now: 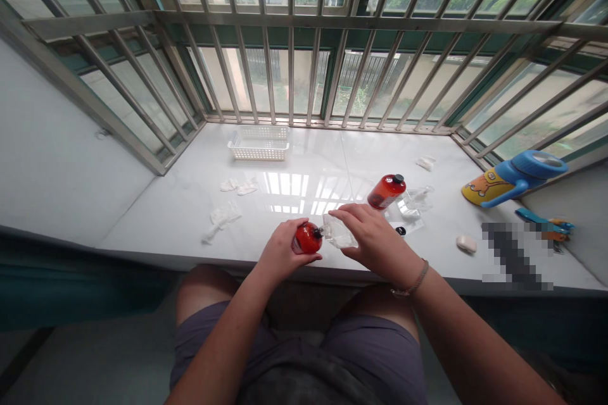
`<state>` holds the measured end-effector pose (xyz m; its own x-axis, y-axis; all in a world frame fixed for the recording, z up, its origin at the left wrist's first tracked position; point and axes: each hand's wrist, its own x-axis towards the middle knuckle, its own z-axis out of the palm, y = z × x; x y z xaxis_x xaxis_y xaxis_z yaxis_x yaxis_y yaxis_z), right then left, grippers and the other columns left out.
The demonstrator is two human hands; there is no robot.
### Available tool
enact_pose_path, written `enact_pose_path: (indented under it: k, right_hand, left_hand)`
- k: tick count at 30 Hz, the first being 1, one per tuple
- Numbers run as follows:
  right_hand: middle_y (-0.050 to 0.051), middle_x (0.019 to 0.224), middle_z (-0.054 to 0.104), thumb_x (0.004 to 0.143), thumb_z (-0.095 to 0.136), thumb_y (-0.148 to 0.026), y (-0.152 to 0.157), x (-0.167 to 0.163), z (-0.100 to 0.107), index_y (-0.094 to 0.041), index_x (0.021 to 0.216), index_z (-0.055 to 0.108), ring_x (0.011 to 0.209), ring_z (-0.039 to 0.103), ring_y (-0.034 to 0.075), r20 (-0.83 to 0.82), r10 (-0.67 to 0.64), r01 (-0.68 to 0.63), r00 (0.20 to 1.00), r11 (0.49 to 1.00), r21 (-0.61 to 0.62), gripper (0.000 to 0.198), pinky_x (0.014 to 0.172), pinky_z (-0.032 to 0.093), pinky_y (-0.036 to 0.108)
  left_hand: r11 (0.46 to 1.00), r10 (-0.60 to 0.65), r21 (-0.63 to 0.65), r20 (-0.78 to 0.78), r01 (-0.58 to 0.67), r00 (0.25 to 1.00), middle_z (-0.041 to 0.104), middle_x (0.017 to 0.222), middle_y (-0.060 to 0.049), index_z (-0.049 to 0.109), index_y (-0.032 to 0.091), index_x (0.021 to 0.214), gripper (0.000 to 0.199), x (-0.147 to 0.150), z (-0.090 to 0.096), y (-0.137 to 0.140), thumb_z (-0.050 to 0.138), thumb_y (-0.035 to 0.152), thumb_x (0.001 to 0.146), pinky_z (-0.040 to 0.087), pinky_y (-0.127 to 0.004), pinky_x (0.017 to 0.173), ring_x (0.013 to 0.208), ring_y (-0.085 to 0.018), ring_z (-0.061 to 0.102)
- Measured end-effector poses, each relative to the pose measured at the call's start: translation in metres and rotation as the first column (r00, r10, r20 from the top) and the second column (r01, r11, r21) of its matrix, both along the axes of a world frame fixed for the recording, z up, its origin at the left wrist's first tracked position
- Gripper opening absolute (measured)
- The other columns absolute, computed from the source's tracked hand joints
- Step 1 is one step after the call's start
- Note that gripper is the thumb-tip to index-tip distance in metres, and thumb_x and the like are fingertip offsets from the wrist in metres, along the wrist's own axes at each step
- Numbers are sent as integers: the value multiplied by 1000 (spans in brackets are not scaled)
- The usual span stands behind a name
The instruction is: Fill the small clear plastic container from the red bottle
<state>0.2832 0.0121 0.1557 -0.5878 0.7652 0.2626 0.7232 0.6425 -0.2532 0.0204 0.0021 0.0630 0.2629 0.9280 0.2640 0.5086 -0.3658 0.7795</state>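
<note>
My left hand (285, 247) is wrapped round a red bottle (308, 239) with a dark neck, near the front edge of the white ledge. In my right hand (368, 228) a clear bottle (339, 232) lies tilted on its side, its mouth pointing left. The two bottle mouths meet or nearly touch; I cannot tell whether they are in contact. Beyond my right hand a second red bottle (386, 192) with a black cap leans or lies on the ledge. Close to my right wrist is a small black cap (401, 231).
A white perforated basket (259, 150) stands at the back left. Crumpled white tissues (222, 221) lie at left. Clear plastic packaging (413, 204) is right of the second red bottle. Farther right are a blue and yellow flask (513, 178), a whitish bar (466, 244) and blue-orange tools (546, 224). Metal bars (291, 76) line the window.
</note>
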Motion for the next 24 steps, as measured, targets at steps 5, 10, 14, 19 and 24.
enact_pose_path:
  k: [5,10,14,19,24]
  right_hand:
    - [14,139,66,75,77,-4,0,0,0,-26,148,55,126,63,37,5,-7,7,1000,1000,0,79,107,55,57]
    - [13,139,66,74,75,-3,0,0,-1,-29,149,54,126,64,38,-5,-8,8,1000,1000,8,81,106,56,57]
    - [13,139,66,75,75,-3,0,1,-2,-29,149,54,127,63,38,3,-13,13,1000,1000,16,81,107,55,58]
    - [14,140,65,75,76,-3,0,1,-2,-26,148,55,128,62,38,25,-24,23,999,999,23,79,107,54,57]
    - [14,140,65,76,74,-3,0,0,0,-27,148,54,129,62,38,52,-34,32,998,999,32,78,105,54,57]
  left_hand:
    - [1000,-5,-11,1,5,1000,69,137,-8,58,31,143,84,0,0,0,100,44,72,54,-52,114,127,-32,67]
    - [1000,-6,-19,2,6,1000,69,138,-8,57,31,144,84,0,-1,1,100,44,72,53,-54,115,128,-33,66]
    - [1000,-2,-16,5,2,1000,69,137,-8,58,31,143,84,0,-1,1,100,43,72,54,-53,114,128,-33,67]
    - [1000,-5,-13,1,5,1000,70,137,-8,58,31,143,84,0,0,2,101,43,71,54,-53,114,127,-33,67]
    - [1000,-1,-18,-2,1,1000,70,137,-8,58,31,143,84,0,0,2,100,43,72,54,-52,114,127,-33,67]
